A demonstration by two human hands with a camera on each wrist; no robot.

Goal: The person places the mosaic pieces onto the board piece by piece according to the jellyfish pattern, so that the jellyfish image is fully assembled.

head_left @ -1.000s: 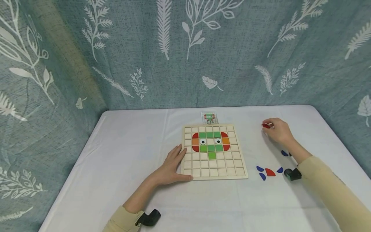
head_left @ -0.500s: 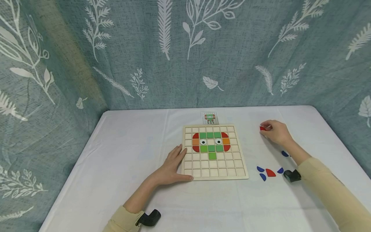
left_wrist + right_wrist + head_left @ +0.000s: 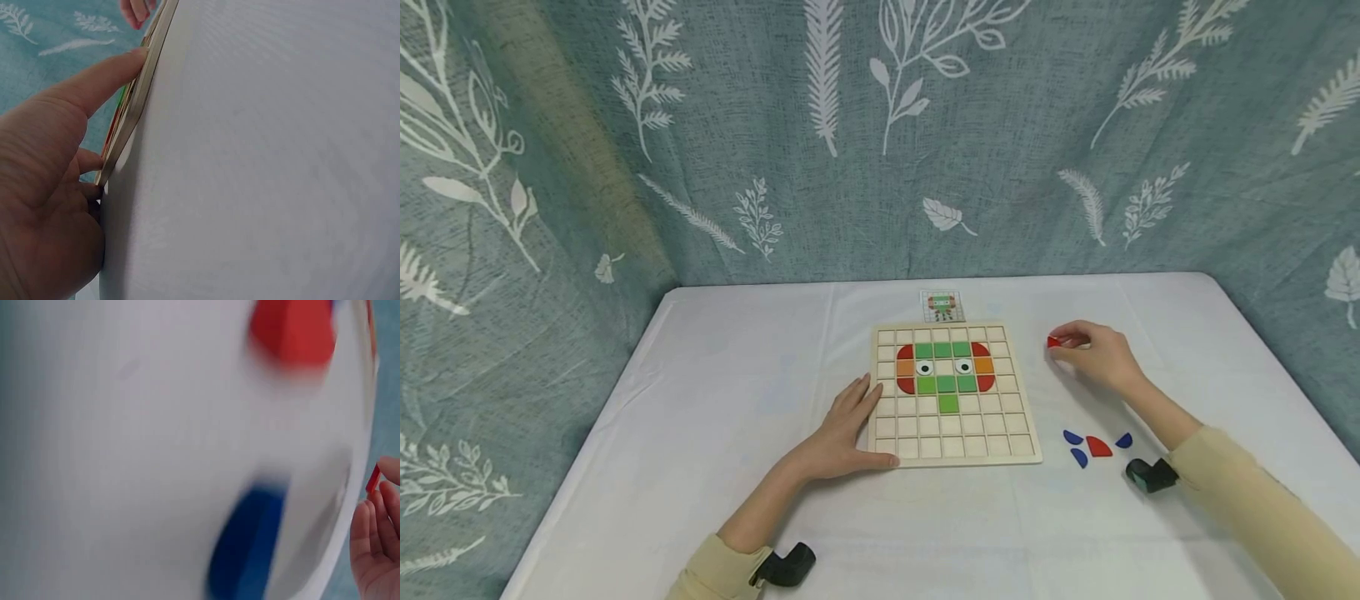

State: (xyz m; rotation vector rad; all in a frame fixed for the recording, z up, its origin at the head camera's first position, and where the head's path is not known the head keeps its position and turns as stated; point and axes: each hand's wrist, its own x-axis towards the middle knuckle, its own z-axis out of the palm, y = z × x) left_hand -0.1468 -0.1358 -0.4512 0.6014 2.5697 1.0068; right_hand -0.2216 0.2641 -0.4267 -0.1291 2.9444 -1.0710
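Note:
My left hand (image 3: 842,433) rests against a wooden grid board (image 3: 962,450), its fingers along the left edge and its thumb on the front corner. In the left wrist view, the thumb (image 3: 112,75) lies straight on the board's rim. Green, red and orange tiles and two eye tiles (image 3: 924,367) form a face on the board. My right hand (image 3: 1097,354) is right of the board above the table, pinching a small red piece (image 3: 1052,342) between thumb and fingertips. Fingers partly cover that piece, so its full outline cannot be told.
Right of the board lie a red quarter-circle piece (image 3: 1099,447) and several blue rounded pieces (image 3: 1072,437). A small picture card (image 3: 942,306) with a similar face sits behind the board. A patterned curtain (image 3: 880,167) hangs behind the white table (image 3: 760,358).
My right hand has moved left and slightly nearer with the red piece, towards the board. The left hand and the board have stayed in place.

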